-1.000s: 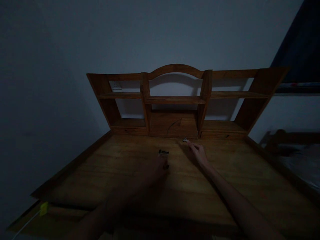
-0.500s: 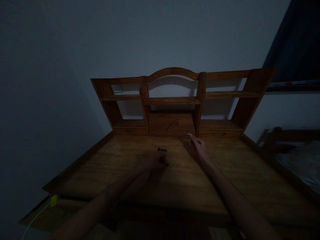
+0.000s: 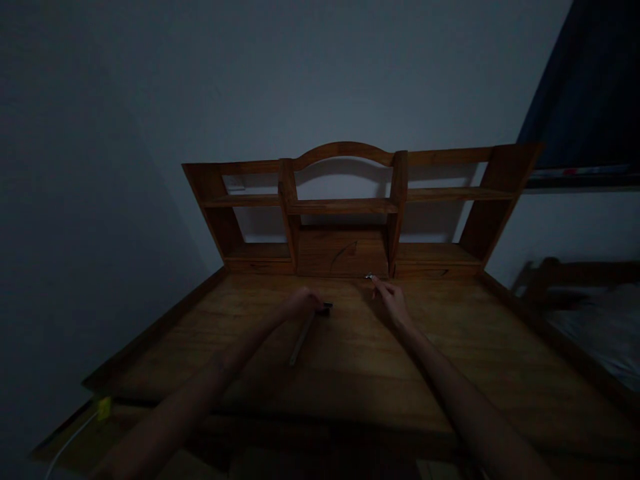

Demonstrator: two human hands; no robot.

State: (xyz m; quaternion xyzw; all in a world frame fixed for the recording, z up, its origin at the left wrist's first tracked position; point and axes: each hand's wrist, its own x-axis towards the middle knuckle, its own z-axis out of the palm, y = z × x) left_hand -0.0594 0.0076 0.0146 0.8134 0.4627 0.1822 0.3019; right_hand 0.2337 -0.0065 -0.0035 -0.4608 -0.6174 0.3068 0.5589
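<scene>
A T-shaped tool with a long thin pale handle (image 3: pixel 301 341) and a short dark head lies or is held low over the wooden desk; its exact kind is too dim to make out. My left hand (image 3: pixel 304 301) has its fingers closed at the head end, partly covering it. To the right, my right hand (image 3: pixel 393 300) pinches a small shiny metal piece (image 3: pixel 369 275) between thumb and fingertips, above the desk near the shelf front. The rest of that piece is hidden in the fingers.
A wooden shelf unit (image 3: pixel 343 206) with open compartments stands at the back of the desk (image 3: pixel 380 373). At the front left a white cable (image 3: pixel 73 441) runs to a yellow tag (image 3: pixel 104 408). Dark curtain (image 3: pixel 585 87) hangs at the right.
My left hand has moved up and away to the tool's head end, uncovering more of the handle. The right hand, still pinching the metal piece, has shifted slightly left and down in view.
</scene>
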